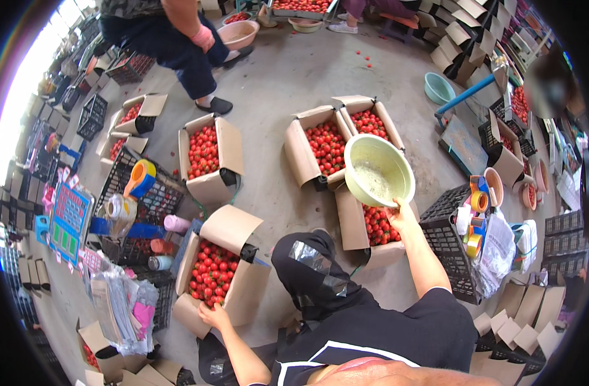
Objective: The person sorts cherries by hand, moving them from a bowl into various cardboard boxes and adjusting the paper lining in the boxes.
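Note:
My right hand (pixel 396 214) grips the rim of a pale green plastic basin (pixel 379 169), tilted so that its inside faces me. No tomatoes show in the basin. Under and beside it stand open cardboard boxes: one with cherry tomatoes (pixel 326 147), one behind it with tomatoes (pixel 369 121), and a nearer box (pixel 355 227) partly covered by the basin. At the left, my left hand (pixel 216 316) touches the near edge of another open box (pixel 246 292), its fingertips beside the red cherry tomatoes (pixel 213 272). Whether those fingers hold anything cannot be made out. This box appears to stand on a scale platform.
A scale display (pixel 70 222) stands left, near a black crate (pixel 166 200) with a tape dispenser (pixel 141 178). Right is a crate (pixel 449 241) bearing tape rolls. A filled box (pixel 203 152) lies ahead. A person (pixel 178 53) stands beyond it. A blue-handled scale (pixel 463 144) stands far right.

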Demonstrator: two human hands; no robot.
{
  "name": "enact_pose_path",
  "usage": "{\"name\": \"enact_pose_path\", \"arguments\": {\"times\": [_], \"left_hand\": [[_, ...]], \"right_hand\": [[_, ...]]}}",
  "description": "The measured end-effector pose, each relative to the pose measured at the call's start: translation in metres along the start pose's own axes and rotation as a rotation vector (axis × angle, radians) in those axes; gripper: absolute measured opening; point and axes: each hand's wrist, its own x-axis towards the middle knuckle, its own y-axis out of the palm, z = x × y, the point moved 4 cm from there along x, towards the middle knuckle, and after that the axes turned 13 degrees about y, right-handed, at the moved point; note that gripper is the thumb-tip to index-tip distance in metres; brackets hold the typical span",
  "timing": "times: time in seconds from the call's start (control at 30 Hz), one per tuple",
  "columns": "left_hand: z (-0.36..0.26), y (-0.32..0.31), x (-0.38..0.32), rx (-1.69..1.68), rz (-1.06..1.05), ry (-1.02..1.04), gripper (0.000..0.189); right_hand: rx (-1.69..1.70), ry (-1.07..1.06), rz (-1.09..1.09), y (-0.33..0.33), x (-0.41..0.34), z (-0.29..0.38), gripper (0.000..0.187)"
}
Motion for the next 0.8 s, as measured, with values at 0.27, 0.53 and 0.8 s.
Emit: {"name": "enact_pose_path", "arguments": {"times": [0.27, 0.53, 0.8], "left_hand": [[0.058, -0.005, 0.006, 0.022, 0.019, -0.019, 0.067], [0.072, 0.024, -0.018, -0.204, 0.030, -0.310, 0.075], [0.087, 0.016, -0.014, -0.227, 0.087, -0.454, 0.079]], "right_hand": [[0.162, -0.143, 0.098, 0.056, 0.042, 0.066, 0.035], [-0.302, -0.276, 0.524, 0.207, 0.080, 0.192, 0.029], [-0.724, 0.307, 0.293, 0.081, 0.086, -0.050, 0.023]]}}
